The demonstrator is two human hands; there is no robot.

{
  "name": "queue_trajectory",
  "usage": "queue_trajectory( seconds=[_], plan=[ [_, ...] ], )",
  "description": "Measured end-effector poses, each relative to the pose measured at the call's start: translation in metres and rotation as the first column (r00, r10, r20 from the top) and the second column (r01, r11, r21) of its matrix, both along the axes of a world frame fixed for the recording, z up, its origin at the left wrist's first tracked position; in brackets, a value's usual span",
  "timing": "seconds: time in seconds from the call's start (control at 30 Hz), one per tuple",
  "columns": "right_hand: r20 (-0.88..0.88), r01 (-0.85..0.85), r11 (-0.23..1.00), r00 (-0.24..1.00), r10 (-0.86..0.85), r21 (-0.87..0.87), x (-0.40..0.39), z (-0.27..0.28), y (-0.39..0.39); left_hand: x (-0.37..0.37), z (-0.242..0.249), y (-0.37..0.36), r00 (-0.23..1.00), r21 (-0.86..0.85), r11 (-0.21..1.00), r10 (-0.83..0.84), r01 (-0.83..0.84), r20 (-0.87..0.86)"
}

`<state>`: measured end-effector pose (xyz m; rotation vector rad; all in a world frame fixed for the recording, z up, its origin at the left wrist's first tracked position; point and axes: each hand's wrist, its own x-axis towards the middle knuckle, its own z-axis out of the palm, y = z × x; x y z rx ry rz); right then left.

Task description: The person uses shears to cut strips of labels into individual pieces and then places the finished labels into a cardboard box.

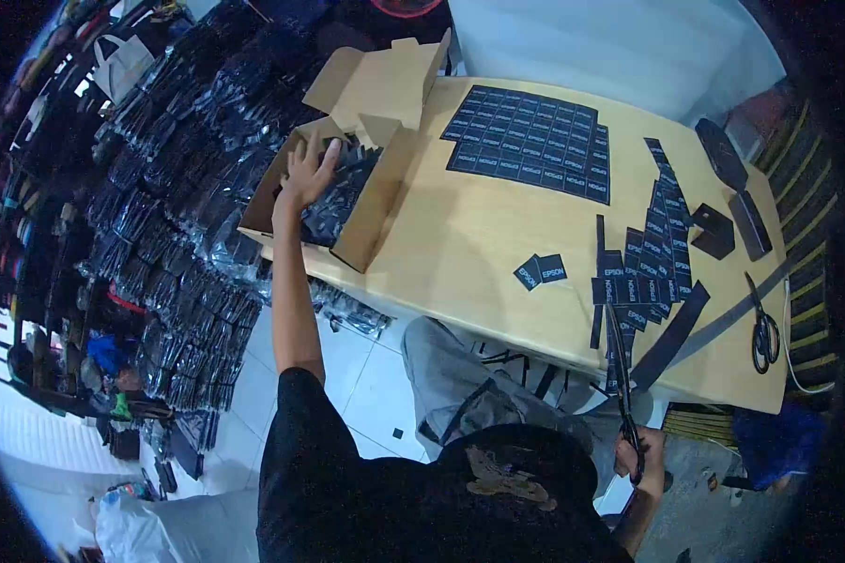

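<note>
My left hand [310,169] is spread over an open cardboard box [385,197] that holds many dark pieces [333,206]; nothing shows in its fingers. Near the table's front edge, my right hand [650,460] is wrapped round the handles of long black scissors [622,375], whose blades point up over the table. Beside the blades lie overlapping black strips and squares [657,244] with white EPSON lettering. Two loose EPSON squares [552,268] rest left of them. Sheets of uncut EPSON labels [535,141] lie flat at the table's back.
A second pair of scissors [765,340] lies at the table's right edge. Dark blocks [721,155] stand at the back right of the wooden table [441,272]. Bundles of dark plastic-wrapped goods [169,235] are stacked on the left.
</note>
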<state>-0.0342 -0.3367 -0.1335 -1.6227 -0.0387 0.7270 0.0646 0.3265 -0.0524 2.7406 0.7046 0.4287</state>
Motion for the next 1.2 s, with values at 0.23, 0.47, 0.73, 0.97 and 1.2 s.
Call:
queue_trajectory(
  seconds=[0.23, 0.47, 0.73, 0.97, 1.2],
  plan=[
    [0.057, -0.071, 0.996, 0.996, 0.068, 0.055, 0.003, 0.002, 0.002, -0.006, -0.001, -0.204, 0.718, 0.176, 0.719, -0.692, 0.673, 0.081],
    [0.181, -0.052, 0.997, 0.982, 0.061, -0.055, -0.004, 0.007, 0.001, 0.012, -0.078, -0.282, 0.46, 0.079, 0.468, -0.882, 0.88, 0.101],
    [0.073, -0.038, 0.995, 0.997, 0.031, 0.09, -0.006, 0.008, 0.003, -0.011, -0.085, -0.283, 0.518, -0.11, 0.509, -0.813, 0.854, 0.266],
    [0.011, -0.008, 0.998, 1.0, 0.007, 0.061, -0.003, 0.007, 0.006, -0.032, -0.012, -0.196, 0.708, 0.157, 0.76, -0.646, 0.631, 0.284],
    [0.111, -0.097, 0.995, 0.99, 0.092, 0.037, 0.002, -0.012, 0.01, -0.02, 0.004, 0.024, 0.975, 0.436, 0.88, -0.223, 0.19, 0.024]
  ],
)
